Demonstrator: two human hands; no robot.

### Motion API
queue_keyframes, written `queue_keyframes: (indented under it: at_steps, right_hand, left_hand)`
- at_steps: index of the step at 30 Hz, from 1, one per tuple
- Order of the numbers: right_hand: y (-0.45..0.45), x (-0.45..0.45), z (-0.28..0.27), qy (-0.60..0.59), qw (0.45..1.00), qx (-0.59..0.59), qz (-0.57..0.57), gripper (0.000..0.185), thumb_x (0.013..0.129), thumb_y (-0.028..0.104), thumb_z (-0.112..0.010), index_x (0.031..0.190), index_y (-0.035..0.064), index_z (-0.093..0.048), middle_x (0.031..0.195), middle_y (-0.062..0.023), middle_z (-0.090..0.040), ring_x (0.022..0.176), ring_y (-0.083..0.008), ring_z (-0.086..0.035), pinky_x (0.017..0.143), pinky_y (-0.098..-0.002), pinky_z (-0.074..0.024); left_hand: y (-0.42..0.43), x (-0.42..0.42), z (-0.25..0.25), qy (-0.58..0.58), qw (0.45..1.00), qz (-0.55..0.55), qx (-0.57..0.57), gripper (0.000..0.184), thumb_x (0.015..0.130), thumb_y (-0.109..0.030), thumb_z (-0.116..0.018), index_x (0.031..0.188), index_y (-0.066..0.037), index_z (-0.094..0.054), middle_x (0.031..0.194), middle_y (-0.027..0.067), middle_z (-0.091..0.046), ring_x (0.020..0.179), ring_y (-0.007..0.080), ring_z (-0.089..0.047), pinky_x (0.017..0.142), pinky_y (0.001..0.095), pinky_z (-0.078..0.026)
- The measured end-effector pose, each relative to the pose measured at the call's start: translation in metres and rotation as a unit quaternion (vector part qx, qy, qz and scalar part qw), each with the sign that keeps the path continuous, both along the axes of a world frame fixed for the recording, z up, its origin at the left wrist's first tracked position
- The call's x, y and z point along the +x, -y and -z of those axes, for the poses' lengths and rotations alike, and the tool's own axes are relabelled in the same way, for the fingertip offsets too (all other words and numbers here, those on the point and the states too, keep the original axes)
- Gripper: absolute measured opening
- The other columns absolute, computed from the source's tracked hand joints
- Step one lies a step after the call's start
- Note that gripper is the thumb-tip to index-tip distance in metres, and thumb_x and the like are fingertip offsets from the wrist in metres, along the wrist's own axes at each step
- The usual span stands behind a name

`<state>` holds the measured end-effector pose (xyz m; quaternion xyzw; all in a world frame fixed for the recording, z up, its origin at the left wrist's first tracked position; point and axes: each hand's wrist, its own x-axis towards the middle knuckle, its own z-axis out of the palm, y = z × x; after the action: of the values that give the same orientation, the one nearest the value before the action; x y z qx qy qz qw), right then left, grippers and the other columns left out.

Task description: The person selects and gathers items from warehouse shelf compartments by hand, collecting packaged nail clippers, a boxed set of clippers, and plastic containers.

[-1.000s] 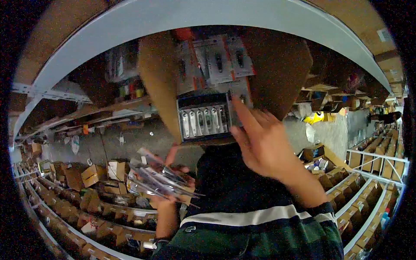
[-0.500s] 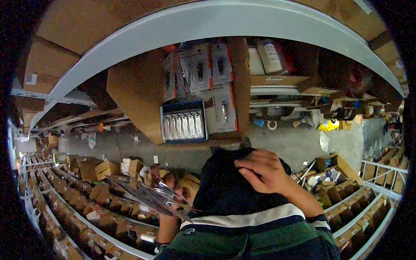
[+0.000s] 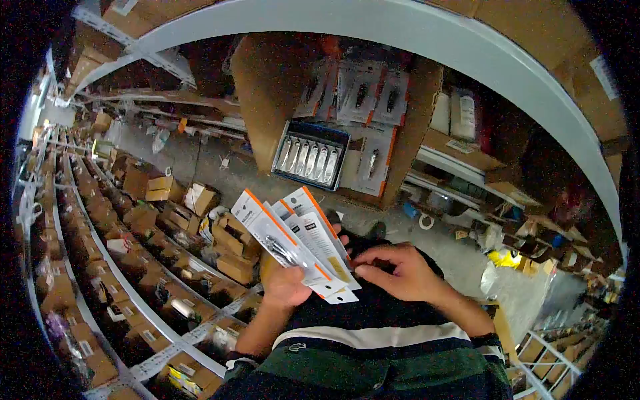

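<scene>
My left hand [image 3: 288,285] is closed around a fanned bunch of blister packs of nail clippers [image 3: 283,245], white cards with orange edges and clear plastic. A metal clipper shows through the front pack; a rear card shows its printed side. At the bunch's right edge is my right hand [image 3: 407,273], thumb and forefinger bent and slightly apart; whether they touch the cards I cannot tell. Ahead, an open cardboard box [image 3: 417,143] holds more blister packs [image 3: 363,93] and a small blue box [image 3: 283,137] with a row of several silver nail clippers [image 3: 310,160].
A pale metal shelf beam [image 3: 373,17] arches above the open box. White bottles [image 3: 460,113] stand in a carton to its right. Shelves with many cartons [image 3: 113,267] run along the left. Litter and a yellow bag [image 3: 505,259] lie on the grey floor [image 3: 453,230].
The view has turned, and the open box appears further right. My left hand has brought the blurred bunch of packs up and rightward, in front of my body. My right hand is now beside them.
</scene>
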<state>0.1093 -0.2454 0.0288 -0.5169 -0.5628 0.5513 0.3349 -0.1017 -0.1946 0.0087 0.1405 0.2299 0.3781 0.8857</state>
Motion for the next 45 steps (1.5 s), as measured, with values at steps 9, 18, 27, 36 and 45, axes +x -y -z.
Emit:
queue_keyframes:
  at_steps: [9, 18, 27, 36, 45]
  right_hand:
    - [-0.004, -0.023, 0.003, 0.021, 1.0, 0.018, 0.008, 0.018, 0.083, 0.019, -0.059, 0.094, 0.0051, -0.062, 0.079, -0.0121, -0.065, 0.071, -0.0262, -0.065, 0.066, -0.0358, -0.0517]
    - [-0.019, -0.048, -0.007, 0.146, 0.925, 0.3, 0.184, 0.01, 0.069, 0.005, -0.067, 0.077, 0.0021, -0.061, 0.063, -0.0098, -0.061, 0.05, -0.0209, -0.059, 0.046, -0.0305, -0.0469]
    - [-0.032, -0.06, -0.016, 0.144, 0.861, 0.353, 0.336, 0.011, 0.074, 0.004, -0.065, 0.084, 0.0026, -0.061, 0.061, -0.008, -0.06, 0.045, -0.0183, -0.056, 0.043, -0.0278, -0.0444]
    - [-0.095, -0.066, -0.042, -0.282, 0.849, 0.011, 0.447, 0.023, 0.09, 0.012, -0.05, 0.107, -0.0043, -0.05, 0.082, -0.0158, -0.062, 0.066, -0.0221, -0.062, 0.057, -0.0337, -0.0524]
    - [-0.193, -0.054, -0.019, -0.208, 0.89, -0.006, 0.406, 0.022, 0.087, 0.01, -0.052, 0.102, -0.006, -0.053, 0.081, -0.0148, -0.064, 0.069, -0.0221, -0.064, 0.058, -0.0312, -0.0534]
  left_hand:
    - [0.007, -0.019, 0.013, 0.072, 0.997, 0.002, -0.013, 0.078, 0.072, -0.028, -0.071, 0.136, -0.007, -0.031, 0.138, 0.0194, -0.033, 0.126, 0.0381, -0.033, 0.102, 0.057, -0.028]
    - [-0.004, -0.076, 0.07, 0.056, 0.997, 0.045, 0.031, 0.065, 0.073, -0.01, -0.067, 0.131, -0.006, -0.039, 0.13, 0.0147, -0.046, 0.119, 0.0363, -0.044, 0.099, 0.0565, -0.033]
    - [-0.059, -0.074, 0.047, 0.272, 0.951, 0.125, -0.074, 0.071, 0.085, -0.051, -0.048, 0.141, -0.018, -0.022, 0.142, 0.0137, -0.031, 0.126, 0.0392, -0.035, 0.102, 0.0659, -0.015]
    - [-0.095, -0.091, 0.044, 0.252, 0.953, 0.166, -0.028, 0.08, 0.08, -0.036, -0.064, 0.142, -0.021, -0.016, 0.141, 0.017, -0.031, 0.125, 0.0385, -0.036, 0.101, 0.0661, -0.02]
    - [-0.105, -0.102, 0.046, 0.245, 0.958, 0.15, -0.001, 0.087, 0.073, -0.031, -0.071, 0.142, -0.019, -0.018, 0.14, 0.0173, -0.032, 0.124, 0.0385, -0.038, 0.101, 0.0644, -0.022]
